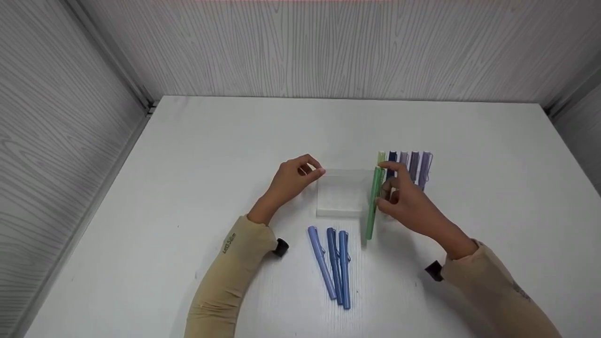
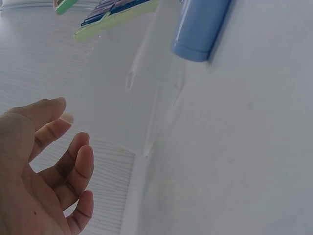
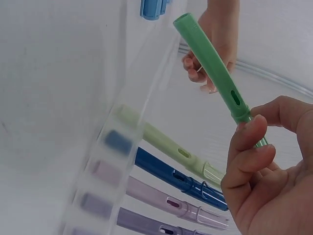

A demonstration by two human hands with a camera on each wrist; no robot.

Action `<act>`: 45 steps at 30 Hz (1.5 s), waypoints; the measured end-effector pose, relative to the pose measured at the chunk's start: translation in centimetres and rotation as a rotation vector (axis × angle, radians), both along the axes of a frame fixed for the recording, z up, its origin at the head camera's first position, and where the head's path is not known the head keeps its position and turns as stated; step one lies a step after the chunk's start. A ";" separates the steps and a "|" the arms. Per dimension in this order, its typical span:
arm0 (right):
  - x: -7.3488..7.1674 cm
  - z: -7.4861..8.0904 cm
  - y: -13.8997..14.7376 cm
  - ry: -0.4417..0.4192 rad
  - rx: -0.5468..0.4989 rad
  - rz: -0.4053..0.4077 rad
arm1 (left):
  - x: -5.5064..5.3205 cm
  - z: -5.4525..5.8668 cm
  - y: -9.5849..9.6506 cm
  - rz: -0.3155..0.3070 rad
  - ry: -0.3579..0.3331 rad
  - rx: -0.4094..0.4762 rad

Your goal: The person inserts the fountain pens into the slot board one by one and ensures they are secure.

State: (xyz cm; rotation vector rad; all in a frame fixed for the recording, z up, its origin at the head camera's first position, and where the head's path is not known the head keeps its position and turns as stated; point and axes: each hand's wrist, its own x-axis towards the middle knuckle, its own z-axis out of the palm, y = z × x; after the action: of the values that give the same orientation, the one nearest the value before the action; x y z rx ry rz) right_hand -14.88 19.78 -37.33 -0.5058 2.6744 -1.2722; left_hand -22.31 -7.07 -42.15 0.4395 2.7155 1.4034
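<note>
R hand (image 1: 407, 203) pinches glossy green plastic pen (image 1: 373, 204) by clear box's (image 1: 340, 193) R edge; L hand (image 1: 292, 182) pinches its far-L corner. Smooth wht bench (image 1: 197, 141), gry woodgrain-patterned wall (image 1: 305, 47) along far edge.

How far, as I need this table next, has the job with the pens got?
Looks done: five pens, light green to purple, lie side by side, ends showing through the clear case. In hand: a green pen, pinched by the right hand, not yet in that row. Probably left after it: three blue pens lying on the table, outside the case.
</note>
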 end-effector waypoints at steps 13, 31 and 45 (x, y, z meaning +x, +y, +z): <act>-0.1 0.9 -1.1 0.141 0.023 -0.075 | -0.1 -0.1 0.1 -0.006 0.009 0.011; -0.1 -0.1 -1.9 0.404 0.176 -0.178 | -0.1 -0.1 0.0 -0.008 0.018 0.002; -1.0 -1.5 -2.0 0.374 0.213 -0.194 | -0.1 -0.1 0.1 -0.004 0.020 -0.003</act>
State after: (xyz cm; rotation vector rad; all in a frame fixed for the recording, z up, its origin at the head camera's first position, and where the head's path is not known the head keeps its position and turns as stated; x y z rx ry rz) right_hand -15.91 17.78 -38.82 -0.5079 3.1934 -0.9968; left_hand -22.39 -6.94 -42.28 0.4612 2.7298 1.4015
